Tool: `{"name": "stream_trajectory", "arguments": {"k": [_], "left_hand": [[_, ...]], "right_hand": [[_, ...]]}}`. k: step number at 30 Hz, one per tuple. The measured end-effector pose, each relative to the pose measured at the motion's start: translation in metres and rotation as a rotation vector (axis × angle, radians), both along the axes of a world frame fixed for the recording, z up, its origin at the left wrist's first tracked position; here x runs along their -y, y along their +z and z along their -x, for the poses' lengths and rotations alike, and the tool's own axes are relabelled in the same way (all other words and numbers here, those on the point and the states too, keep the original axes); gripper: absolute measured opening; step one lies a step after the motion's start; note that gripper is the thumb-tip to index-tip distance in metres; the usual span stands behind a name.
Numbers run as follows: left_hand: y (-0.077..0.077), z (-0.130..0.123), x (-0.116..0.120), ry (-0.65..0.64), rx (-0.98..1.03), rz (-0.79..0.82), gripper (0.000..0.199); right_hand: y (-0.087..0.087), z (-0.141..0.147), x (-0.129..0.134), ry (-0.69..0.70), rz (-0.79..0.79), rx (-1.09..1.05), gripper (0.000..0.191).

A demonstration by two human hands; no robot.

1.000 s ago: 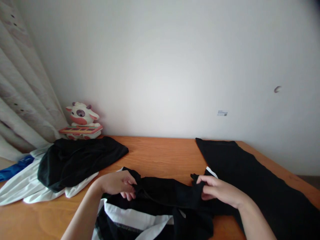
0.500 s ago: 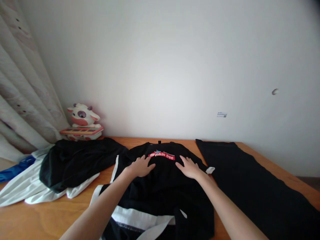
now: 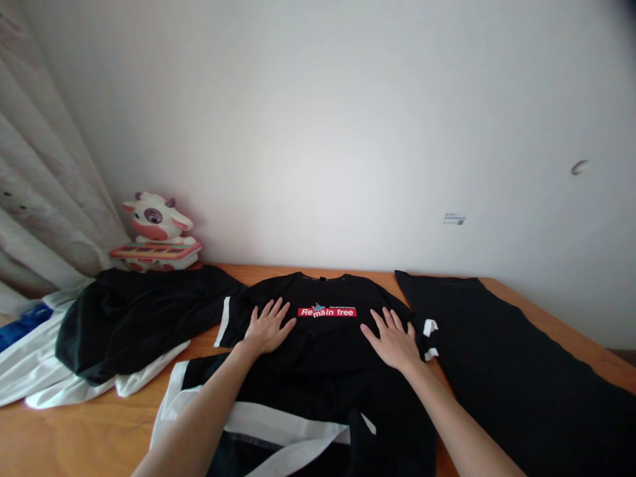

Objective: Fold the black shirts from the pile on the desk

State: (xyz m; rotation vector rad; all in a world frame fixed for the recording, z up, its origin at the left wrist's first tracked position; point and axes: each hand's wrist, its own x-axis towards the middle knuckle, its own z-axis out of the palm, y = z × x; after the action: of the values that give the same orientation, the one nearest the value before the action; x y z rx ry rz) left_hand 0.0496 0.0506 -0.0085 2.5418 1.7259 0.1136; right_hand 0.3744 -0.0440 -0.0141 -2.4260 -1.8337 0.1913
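A black T-shirt (image 3: 318, 351) with white trim lies front side up before me, its collar toward the wall. Across its chest runs a red label print (image 3: 327, 312) reading "Remain free". My left hand (image 3: 268, 328) rests flat on the shirt, left of the print, fingers spread. On the print's other side my right hand (image 3: 393, 338) is also laid flat with fingers apart. The upper part of the shirt is fairly smooth. Nearer to me, the lower part is bunched, with white bands crossing it; my forearms hide some of it.
On the wooden table (image 3: 94, 430), a pile of black clothing (image 3: 144, 318) and white cloth (image 3: 30, 371) lies at left. A cow-shaped toy keyboard (image 3: 156, 232) stands by the curtain (image 3: 44, 172). Black fabric (image 3: 507, 358) is spread at right. A white wall (image 3: 328, 132) rises behind.
My hands have moved apart across the shirt, the left one to the left and the right one to the right. The chest print is flatter and straighter, and the right sleeve has spread outward.
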Motion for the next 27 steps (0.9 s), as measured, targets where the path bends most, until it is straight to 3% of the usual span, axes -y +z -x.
{"name": "stream_trajectory", "arguments": {"k": [10, 18, 23, 25, 27], "left_hand": [[0.000, -0.010, -0.030, 0.005, 0.004, 0.013, 0.073], [-0.003, -0.011, -0.023, 0.026, 0.035, -0.108, 0.070], [0.000, -0.014, -0.007, 0.253, 0.024, -0.259, 0.060], [0.000, -0.013, -0.001, 0.349, 0.022, -0.229, 0.062], [0.001, -0.011, 0.004, 0.365, 0.029, -0.154, 0.068]], "right_hand": [[-0.001, -0.008, -0.031, 0.032, -0.013, -0.013, 0.075], [-0.008, -0.014, -0.037, 0.079, -0.175, 0.017, 0.067], [-0.006, -0.009, -0.023, 0.060, -0.457, 0.094, 0.043], [-0.005, -0.008, -0.019, 0.061, -0.426, 0.112, 0.043], [-0.005, -0.009, -0.015, 0.052, -0.301, 0.118, 0.051]]}}
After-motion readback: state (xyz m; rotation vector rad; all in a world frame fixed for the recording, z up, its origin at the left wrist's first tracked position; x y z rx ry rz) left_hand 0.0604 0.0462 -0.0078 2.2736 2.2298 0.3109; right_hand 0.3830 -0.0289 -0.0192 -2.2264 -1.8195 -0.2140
